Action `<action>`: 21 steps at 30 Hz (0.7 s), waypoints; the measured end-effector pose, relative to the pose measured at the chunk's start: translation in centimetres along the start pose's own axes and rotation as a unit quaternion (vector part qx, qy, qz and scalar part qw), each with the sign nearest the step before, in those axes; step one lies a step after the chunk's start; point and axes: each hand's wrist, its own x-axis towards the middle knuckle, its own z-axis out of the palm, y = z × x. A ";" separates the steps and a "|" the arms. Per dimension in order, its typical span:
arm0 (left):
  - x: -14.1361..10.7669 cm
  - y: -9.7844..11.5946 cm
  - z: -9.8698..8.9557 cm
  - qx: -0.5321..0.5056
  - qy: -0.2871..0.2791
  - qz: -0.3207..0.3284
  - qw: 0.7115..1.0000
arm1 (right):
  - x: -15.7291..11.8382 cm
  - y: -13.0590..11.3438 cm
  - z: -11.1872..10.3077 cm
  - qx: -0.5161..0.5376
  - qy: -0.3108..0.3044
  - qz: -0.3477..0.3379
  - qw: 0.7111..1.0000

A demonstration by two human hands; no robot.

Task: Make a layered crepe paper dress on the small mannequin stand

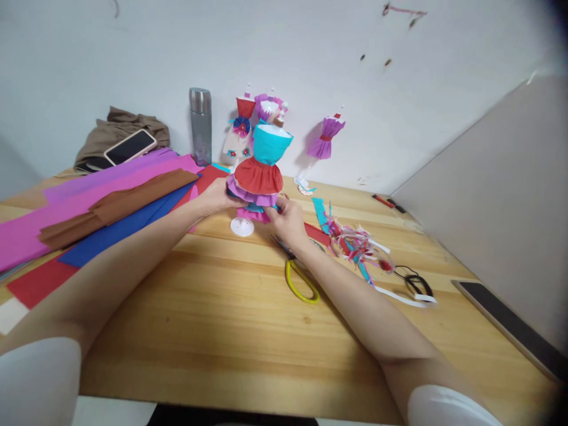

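A miniature dress form stands on a round white base (242,226), dressed in a layered crepe-paper dress (258,174). Its bodice is turquoise, the top ruffle red, with purple, blue and pink layers below. My left hand (220,196) is closed on the skirt's left side, its fingertips partly hidden behind the paper. On the right, my right hand (287,222) pinches the lower ruffles between thumb and fingers. Yellow-handled scissors (302,283) lie just under my right wrist, their blades partly covered.
Several other dressed mini forms, one in a purple dress (326,139), stand by the wall. Crepe-paper sheets (119,204) spread on the left near a grey bottle (201,127) and a phone (131,147). Paper scraps (355,242), a black cord (417,284) and a dark tablet-like slab (510,325) lie right.
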 end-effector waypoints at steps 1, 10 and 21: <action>-0.1 -0.1 0.0 0.002 -0.003 0.003 1.000 | 0.1 0.0 0.0 0.011 -0.008 0.003 1.000; -0.3 0.4 -0.5 -0.034 -0.088 0.053 0.994 | 0.6 -0.2 0.0 0.159 -0.017 0.014 0.987; 0.1 2.5 -4.0 -0.157 -0.181 -0.085 0.967 | 1.3 0.8 -2.2 0.255 -0.119 0.066 0.957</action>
